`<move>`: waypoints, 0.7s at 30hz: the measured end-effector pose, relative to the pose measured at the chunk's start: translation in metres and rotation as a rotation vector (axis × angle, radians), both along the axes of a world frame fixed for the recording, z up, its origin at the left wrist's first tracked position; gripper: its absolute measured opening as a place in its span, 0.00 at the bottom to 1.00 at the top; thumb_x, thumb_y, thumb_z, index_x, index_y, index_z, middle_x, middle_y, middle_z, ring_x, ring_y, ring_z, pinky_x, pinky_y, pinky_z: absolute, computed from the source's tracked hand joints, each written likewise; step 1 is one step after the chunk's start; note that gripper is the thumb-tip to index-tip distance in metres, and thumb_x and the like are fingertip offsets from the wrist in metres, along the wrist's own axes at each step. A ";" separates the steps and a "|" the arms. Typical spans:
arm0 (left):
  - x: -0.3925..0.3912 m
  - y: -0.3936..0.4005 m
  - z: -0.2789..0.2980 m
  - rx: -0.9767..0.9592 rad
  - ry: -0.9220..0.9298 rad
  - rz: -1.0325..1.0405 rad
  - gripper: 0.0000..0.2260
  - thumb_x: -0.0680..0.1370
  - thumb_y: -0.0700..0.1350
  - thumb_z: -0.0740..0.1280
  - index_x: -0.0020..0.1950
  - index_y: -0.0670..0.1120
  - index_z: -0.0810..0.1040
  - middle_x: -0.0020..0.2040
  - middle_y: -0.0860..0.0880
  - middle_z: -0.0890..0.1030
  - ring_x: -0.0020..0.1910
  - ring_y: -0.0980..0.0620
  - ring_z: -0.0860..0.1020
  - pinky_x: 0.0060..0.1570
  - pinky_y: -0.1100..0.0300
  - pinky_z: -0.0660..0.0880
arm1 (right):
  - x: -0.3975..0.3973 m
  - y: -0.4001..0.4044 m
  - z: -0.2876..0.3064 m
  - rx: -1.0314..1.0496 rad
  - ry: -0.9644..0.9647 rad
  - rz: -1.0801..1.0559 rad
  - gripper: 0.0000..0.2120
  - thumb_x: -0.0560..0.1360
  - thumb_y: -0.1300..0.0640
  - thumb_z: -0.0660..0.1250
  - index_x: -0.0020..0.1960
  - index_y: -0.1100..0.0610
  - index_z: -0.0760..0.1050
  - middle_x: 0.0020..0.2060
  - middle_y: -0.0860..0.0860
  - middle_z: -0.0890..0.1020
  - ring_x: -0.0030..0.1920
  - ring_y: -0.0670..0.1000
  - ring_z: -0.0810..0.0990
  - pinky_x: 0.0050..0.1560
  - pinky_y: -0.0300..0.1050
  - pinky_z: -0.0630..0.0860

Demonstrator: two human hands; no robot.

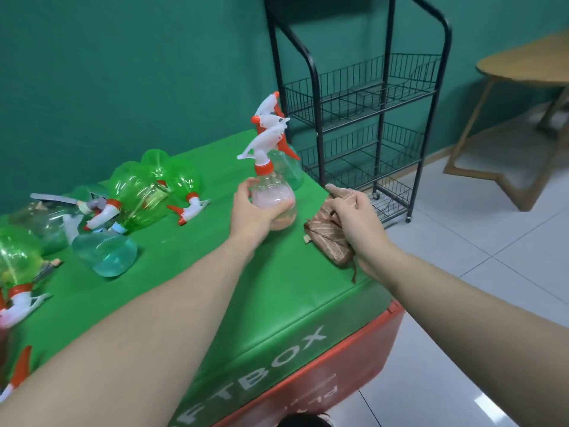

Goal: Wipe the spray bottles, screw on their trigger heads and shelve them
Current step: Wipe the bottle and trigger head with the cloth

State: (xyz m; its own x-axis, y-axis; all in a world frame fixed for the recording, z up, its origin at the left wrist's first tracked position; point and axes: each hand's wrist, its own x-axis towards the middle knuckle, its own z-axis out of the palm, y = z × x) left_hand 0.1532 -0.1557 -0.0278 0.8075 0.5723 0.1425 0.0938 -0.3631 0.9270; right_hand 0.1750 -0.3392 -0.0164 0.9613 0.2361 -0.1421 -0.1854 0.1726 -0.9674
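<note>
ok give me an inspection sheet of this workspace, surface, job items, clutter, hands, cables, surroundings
surface: green cloth over a red box.
job's things: pink bottle upright with trigger head on; two more headed bottles stand behind it; green and clear bottles lie at left, loose trigger heads among them; brown cloth at the right edge.
clutter: nothing seen.
grippers: left hand grips the pink bottle; right hand holds the brown cloth.
cables: nothing seen.
surroundings: black wire rack, shelves bare; green wall; wooden table; tiled floor.
</note>
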 end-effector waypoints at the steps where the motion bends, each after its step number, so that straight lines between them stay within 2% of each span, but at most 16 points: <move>1: 0.011 -0.003 0.000 0.003 -0.003 -0.006 0.38 0.68 0.47 0.83 0.74 0.49 0.69 0.63 0.52 0.73 0.61 0.51 0.75 0.59 0.60 0.69 | 0.004 -0.002 -0.001 -0.006 -0.004 -0.009 0.13 0.79 0.63 0.65 0.62 0.55 0.72 0.44 0.50 0.80 0.27 0.39 0.80 0.26 0.33 0.73; 4: 0.038 -0.012 -0.002 0.007 -0.003 -0.039 0.38 0.68 0.47 0.83 0.74 0.49 0.69 0.63 0.52 0.74 0.61 0.50 0.76 0.61 0.60 0.70 | 0.015 -0.005 -0.005 -0.046 -0.030 -0.023 0.12 0.78 0.61 0.67 0.60 0.54 0.73 0.44 0.51 0.81 0.29 0.38 0.80 0.28 0.33 0.74; 9: 0.065 -0.022 -0.007 0.024 0.003 -0.071 0.38 0.68 0.47 0.83 0.73 0.48 0.69 0.62 0.52 0.75 0.62 0.51 0.76 0.65 0.58 0.71 | 0.025 -0.003 -0.007 -0.017 -0.002 0.022 0.11 0.79 0.62 0.66 0.61 0.58 0.72 0.45 0.56 0.82 0.29 0.45 0.83 0.27 0.38 0.76; 12: 0.074 -0.024 -0.011 0.019 0.018 -0.074 0.38 0.68 0.46 0.83 0.74 0.47 0.69 0.63 0.52 0.74 0.62 0.52 0.75 0.61 0.61 0.70 | 0.028 0.000 -0.011 -0.002 0.002 0.038 0.10 0.79 0.62 0.66 0.59 0.57 0.72 0.42 0.55 0.82 0.30 0.47 0.83 0.28 0.39 0.77; 13: 0.075 -0.024 -0.012 0.017 0.022 -0.073 0.39 0.69 0.46 0.83 0.75 0.47 0.69 0.64 0.52 0.74 0.62 0.53 0.75 0.61 0.62 0.69 | 0.029 0.000 -0.012 -0.001 0.000 0.044 0.10 0.79 0.61 0.66 0.59 0.57 0.72 0.43 0.55 0.83 0.31 0.48 0.84 0.30 0.41 0.79; 15: 0.078 -0.024 -0.013 0.019 0.044 -0.084 0.40 0.69 0.47 0.83 0.77 0.47 0.67 0.68 0.50 0.73 0.64 0.54 0.73 0.62 0.62 0.68 | 0.031 0.001 -0.017 -0.045 -0.005 0.052 0.11 0.77 0.57 0.67 0.58 0.53 0.72 0.47 0.57 0.84 0.41 0.53 0.86 0.42 0.52 0.84; 16: 0.078 -0.023 -0.012 0.023 0.059 -0.091 0.41 0.69 0.48 0.83 0.78 0.47 0.66 0.70 0.49 0.72 0.65 0.53 0.72 0.64 0.61 0.68 | 0.030 0.000 -0.018 -0.060 -0.006 0.057 0.11 0.76 0.56 0.68 0.57 0.52 0.73 0.47 0.56 0.84 0.43 0.55 0.86 0.47 0.56 0.84; 19: 0.072 -0.020 -0.008 0.029 0.106 -0.092 0.44 0.69 0.52 0.82 0.79 0.48 0.63 0.74 0.47 0.70 0.70 0.49 0.71 0.72 0.53 0.68 | 0.023 0.000 -0.017 -0.073 -0.015 0.062 0.09 0.78 0.55 0.67 0.57 0.52 0.73 0.43 0.52 0.83 0.40 0.52 0.83 0.43 0.51 0.80; 21: 0.059 -0.016 -0.005 0.038 0.126 -0.073 0.43 0.71 0.54 0.81 0.80 0.49 0.63 0.74 0.47 0.69 0.71 0.48 0.70 0.74 0.49 0.68 | 0.016 0.003 -0.014 -0.070 -0.020 0.062 0.09 0.78 0.57 0.66 0.58 0.52 0.73 0.41 0.52 0.83 0.37 0.50 0.84 0.39 0.46 0.80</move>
State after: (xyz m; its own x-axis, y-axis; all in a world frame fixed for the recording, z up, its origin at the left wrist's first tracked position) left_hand 0.2123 -0.1720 -0.0329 0.8596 0.5076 0.0583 0.1803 -0.4082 0.8949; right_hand 0.1906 -0.3364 -0.0299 0.9480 0.2852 -0.1411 -0.1740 0.0935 -0.9803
